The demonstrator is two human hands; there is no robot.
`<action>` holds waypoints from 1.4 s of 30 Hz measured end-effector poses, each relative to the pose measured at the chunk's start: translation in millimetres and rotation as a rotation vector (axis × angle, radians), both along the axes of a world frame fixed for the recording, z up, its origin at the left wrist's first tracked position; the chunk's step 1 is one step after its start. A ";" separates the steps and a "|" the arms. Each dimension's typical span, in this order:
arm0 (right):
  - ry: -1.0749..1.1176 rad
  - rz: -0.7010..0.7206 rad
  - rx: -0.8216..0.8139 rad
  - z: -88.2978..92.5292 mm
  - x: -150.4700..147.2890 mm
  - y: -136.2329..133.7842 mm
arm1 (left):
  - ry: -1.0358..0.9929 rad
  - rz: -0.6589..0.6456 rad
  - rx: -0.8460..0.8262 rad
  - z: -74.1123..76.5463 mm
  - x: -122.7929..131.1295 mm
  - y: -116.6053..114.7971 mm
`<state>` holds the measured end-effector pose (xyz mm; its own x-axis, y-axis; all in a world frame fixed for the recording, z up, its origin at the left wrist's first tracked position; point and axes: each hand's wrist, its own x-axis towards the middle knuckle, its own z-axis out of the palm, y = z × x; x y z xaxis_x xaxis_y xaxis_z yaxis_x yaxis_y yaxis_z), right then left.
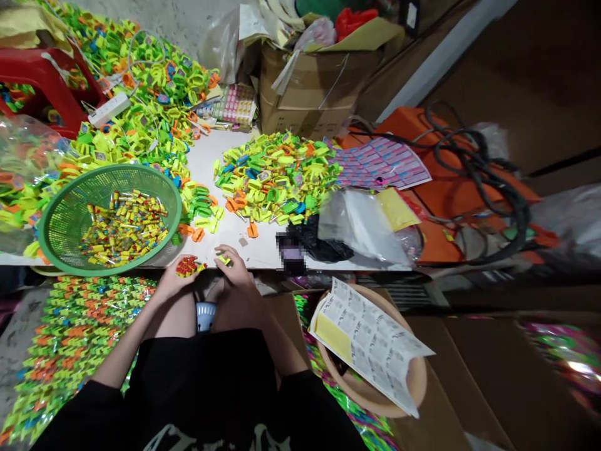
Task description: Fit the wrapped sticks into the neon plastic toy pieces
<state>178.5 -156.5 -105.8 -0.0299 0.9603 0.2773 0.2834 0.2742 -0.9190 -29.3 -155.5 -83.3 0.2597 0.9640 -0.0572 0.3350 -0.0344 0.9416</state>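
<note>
My left hand [169,281] is closed around a bunch of small red-and-yellow tubes [186,265], their red ends facing up. One tube sticks out toward the right. Just across from it, my right hand [238,272] pinches a small yellow-green piece [226,259] between thumb and fingers; its exact kind is too small to make out. Both hands are above my lap at the table's front edge, a short gap apart. Left of them, a green mesh basket [52,247] holds many similar yellow-and-red tubes [124,232].
Heaps of green, yellow and orange plastic pieces [277,178] cover much of the white table [206,153]. Behind stands a cardboard box [312,88]; a black bag [323,241] lies right. A tan round tub [417,376] with a printed sheet [370,341] stands by my right side.
</note>
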 end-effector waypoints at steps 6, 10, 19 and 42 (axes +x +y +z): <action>-0.157 0.024 -0.109 40.8 5.6 -28.8 | 0.158 -0.179 0.194 40.8 0.5 -2.9; -0.402 0.069 0.022 66.7 9.5 -47.3 | 0.198 -0.258 0.268 67.6 5.8 -9.0; -0.545 0.049 0.091 106.4 18.3 -64.2 | 0.261 -0.349 0.486 96.5 12.8 -23.6; -0.778 0.154 0.063 104.1 20.2 -64.3 | 0.421 -0.564 0.788 107.6 14.9 -29.0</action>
